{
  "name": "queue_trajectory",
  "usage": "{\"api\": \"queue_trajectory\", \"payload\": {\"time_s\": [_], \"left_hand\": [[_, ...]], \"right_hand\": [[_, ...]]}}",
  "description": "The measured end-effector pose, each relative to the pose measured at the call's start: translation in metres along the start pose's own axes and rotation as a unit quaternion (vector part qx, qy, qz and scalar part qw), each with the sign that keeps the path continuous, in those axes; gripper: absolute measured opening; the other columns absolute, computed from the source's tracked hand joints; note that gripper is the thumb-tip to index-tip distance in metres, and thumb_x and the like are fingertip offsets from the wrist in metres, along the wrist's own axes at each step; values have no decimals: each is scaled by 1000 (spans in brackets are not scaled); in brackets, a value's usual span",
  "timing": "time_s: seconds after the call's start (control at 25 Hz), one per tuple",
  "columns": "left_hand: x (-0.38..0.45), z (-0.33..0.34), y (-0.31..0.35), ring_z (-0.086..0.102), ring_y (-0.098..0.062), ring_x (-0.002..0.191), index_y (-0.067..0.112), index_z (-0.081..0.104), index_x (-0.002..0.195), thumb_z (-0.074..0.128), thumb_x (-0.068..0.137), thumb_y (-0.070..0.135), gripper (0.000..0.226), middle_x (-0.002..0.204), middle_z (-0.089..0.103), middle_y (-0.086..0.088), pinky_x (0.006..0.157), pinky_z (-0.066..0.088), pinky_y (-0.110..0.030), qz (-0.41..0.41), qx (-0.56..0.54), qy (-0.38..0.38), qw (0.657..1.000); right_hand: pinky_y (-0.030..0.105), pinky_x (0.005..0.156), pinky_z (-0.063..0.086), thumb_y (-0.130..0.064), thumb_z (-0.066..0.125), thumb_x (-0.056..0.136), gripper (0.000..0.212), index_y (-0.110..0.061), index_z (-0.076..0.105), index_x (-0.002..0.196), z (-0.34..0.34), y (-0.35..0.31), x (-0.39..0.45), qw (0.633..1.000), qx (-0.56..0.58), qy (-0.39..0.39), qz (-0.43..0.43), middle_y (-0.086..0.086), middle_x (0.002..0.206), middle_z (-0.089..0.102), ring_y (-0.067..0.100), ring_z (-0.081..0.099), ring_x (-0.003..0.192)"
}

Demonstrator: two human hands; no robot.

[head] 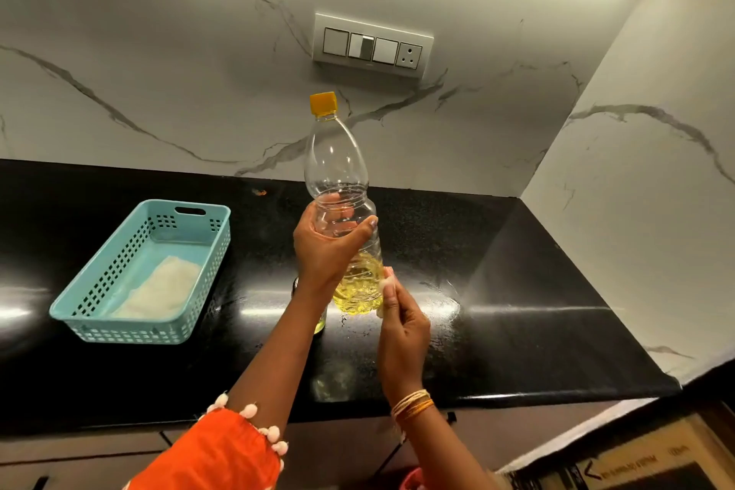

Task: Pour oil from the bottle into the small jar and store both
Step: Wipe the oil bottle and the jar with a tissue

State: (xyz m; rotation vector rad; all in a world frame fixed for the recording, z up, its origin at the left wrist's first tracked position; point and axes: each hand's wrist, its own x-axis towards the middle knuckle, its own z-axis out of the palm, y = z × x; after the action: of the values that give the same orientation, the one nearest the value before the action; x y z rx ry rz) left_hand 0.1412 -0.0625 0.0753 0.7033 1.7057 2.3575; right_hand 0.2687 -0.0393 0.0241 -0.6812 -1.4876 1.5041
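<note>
The left hand [330, 247] is wrapped tight around the middle of the oil bottle [342, 211], thumb across the near side and fingers curled behind the clear plastic. The bottle stands upright at the centre of the frame, lifted off the counter, its yellow cap [323, 103] on and yellow oil sitting only in its lowest part. The right hand [401, 326] is just below and right of the bottle's base, fingers pinched on a small pale wad [387, 282] pressed against the bottle's lower side; what the wad is made of cannot be told.

Behind the left wrist, almost wholly hidden, a small jar [320, 324] with yellow liquid stands on the black counter [497, 290], only a sliver of it showing at lower centre.

At centre left a light blue perforated basket [99, 314] sits on the counter, well apart from the hands, with a pale folded cloth [159, 290] lying in its bottom. Between the basket and the left forearm runs a bare strip of counter. To the right of the hands the counter lies open as far as the corner, where the marble side wall [656, 171] meets the back wall. The counter's front edge crosses the lower frame under both forearms. A switch plate [372, 46] is fixed to the back wall at upper centre, above the cap.
</note>
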Motion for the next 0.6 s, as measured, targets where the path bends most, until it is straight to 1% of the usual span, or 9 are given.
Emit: {"api": "queue_trajectory", "payload": {"time_s": [0.04, 0.12, 0.2, 0.24, 0.28, 0.36, 0.44, 0.52, 0.6], "left_hand": [[0, 1, 1, 73, -20, 89, 4, 61, 117, 86, 69, 12, 55, 104, 72, -13, 78, 60, -36, 1, 0, 1, 1000], [0, 1, 1, 73, -21, 90, 3, 62, 116, 85, 69, 12, 53, 103, 72, -14, 79, 60, -36, -6, -7, -11, 1000], [-1, -1, 1, 72, -25, 93, 4, 63, 114, 87, 65, 19, 57, 103, 72, -16, 82, 59, -41, -24, -37, -32, 999], [-1, -2, 1, 71, -28, 93, 5, 64, 112, 87, 62, 24, 58, 103, 71, -17, 83, 59, -44, -34, -54, -40, 997], [-2, -2, 2, 71, -31, 94, 6, 65, 110, 86, 61, 29, 58, 102, 71, -18, 83, 58, -47, -45, -70, -49, 995], [-2, 0, 4, 70, -35, 93, 9, 67, 105, 84, 60, 30, 51, 101, 71, -21, 85, 57, -50, -57, -97, -65, 992], [-2, 3, 7, 70, -36, 94, 10, 68, 104, 83, 62, 29, 49, 101, 71, -21, 85, 56, -51, -56, -106, -72, 990], [-1, 7, 9, 71, -31, 95, 6, 65, 111, 85, 62, 25, 56, 104, 71, -18, 84, 58, -46, -45, -82, -75, 993], [1, 9, 7, 72, -25, 96, 5, 61, 116, 88, 64, 14, 60, 106, 71, -15, 82, 59, -39, -24, -38, -84, 995]], "right_hand": [[24, 97, 48, -19, 52, 96, 32, -8, 62, 125, 2, 2, -1, 1000, 1, 7, -1, -1, 123, 65, 5, 59, 117], [26, 94, 50, -19, 50, 98, 30, -7, 63, 122, 3, 5, 11, 999, 28, 12, 45, 2, 118, 68, 9, 63, 112], [29, 82, 54, -17, 45, 100, 30, 1, 67, 111, 0, 1, 32, 990, 65, -15, 128, 13, 105, 70, 22, 66, 98], [32, 77, 54, -15, 42, 100, 32, 4, 66, 107, -3, -3, 43, 977, 100, -46, 182, 18, 101, 69, 29, 64, 92], [35, 77, 54, -14, 40, 100, 33, 5, 66, 106, -4, -6, 51, 956, 140, -82, 242, 22, 102, 67, 31, 63, 91], [40, 86, 54, -17, 40, 96, 36, 3, 66, 110, -7, -9, 56, 901, 220, -141, 348, 22, 112, 66, 32, 66, 96], [40, 89, 53, -25, 43, 89, 41, 0, 70, 108, -7, -4, 52, 850, 293, -153, 411, 20, 114, 66, 30, 67, 97], [38, 82, 56, -31, 44, 87, 45, -1, 72, 103, -4, 4, 43, 815, 332, -144, 453, 18, 109, 68, 28, 68, 91], [36, 73, 59, -31, 40, 90, 47, 2, 72, 100, 0, 9, 34, 784, 351, -141, 492, 17, 100, 70, 27, 70, 81]]}}
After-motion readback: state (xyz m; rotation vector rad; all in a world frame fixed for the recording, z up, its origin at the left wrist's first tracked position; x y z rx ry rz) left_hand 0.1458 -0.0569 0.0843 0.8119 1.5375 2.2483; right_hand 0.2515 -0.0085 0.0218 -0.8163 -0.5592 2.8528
